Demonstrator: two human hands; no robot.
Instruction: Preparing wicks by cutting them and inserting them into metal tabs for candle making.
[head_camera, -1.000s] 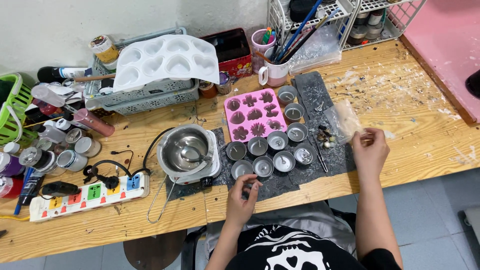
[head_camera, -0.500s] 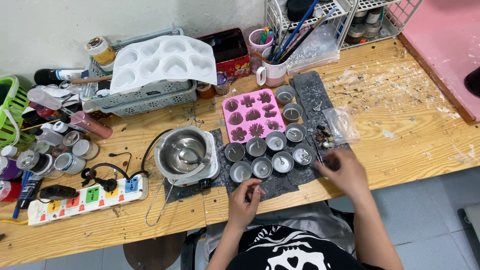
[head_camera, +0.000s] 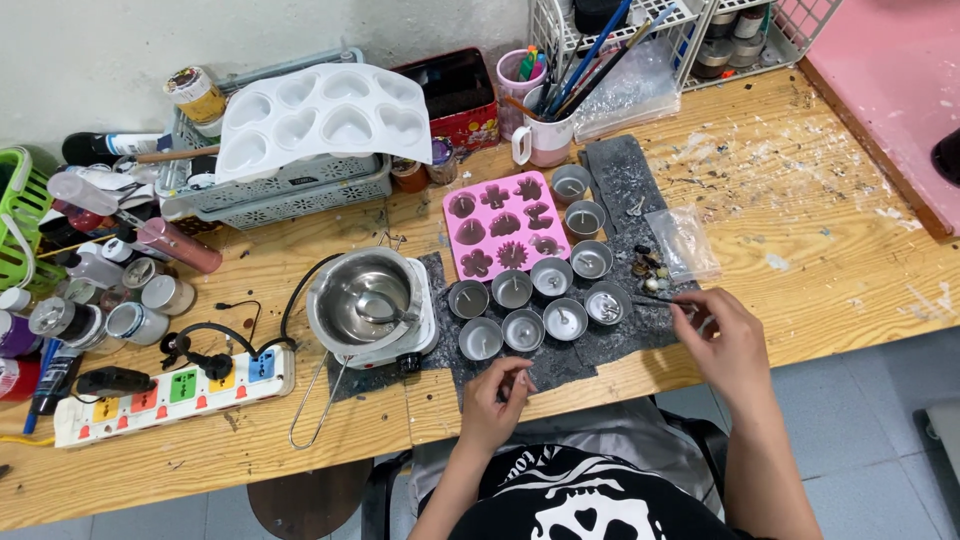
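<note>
My right hand (head_camera: 728, 345) pinches thin tweezers (head_camera: 655, 298) whose tips point left, at the rightmost small metal tin (head_camera: 607, 303). Several such tins with wicks sit in rows on a dark mat (head_camera: 620, 175), the nearest of them around a middle tin (head_camera: 523, 328). My left hand (head_camera: 498, 397) rests at the mat's front edge with its fingers curled and nothing visible in them. A pink silicone mould (head_camera: 500, 225) lies behind the tins. A small pile of tiny decorations (head_camera: 648, 265) and a clear plastic bag (head_camera: 690, 240) lie just beyond my right hand.
A steel pot on a small heater (head_camera: 365, 300) stands left of the tins, its cord running to a power strip (head_camera: 170, 390). Behind are a white heart mould (head_camera: 320, 115) on a grey basket, a mug of brushes (head_camera: 548, 130), bottles at left and a pink board (head_camera: 890, 80) at right.
My right hand came down from beside the plastic bag and moved left and nearer, bringing the tweezers to the rightmost tin. My left hand stayed at the mat's front edge.
</note>
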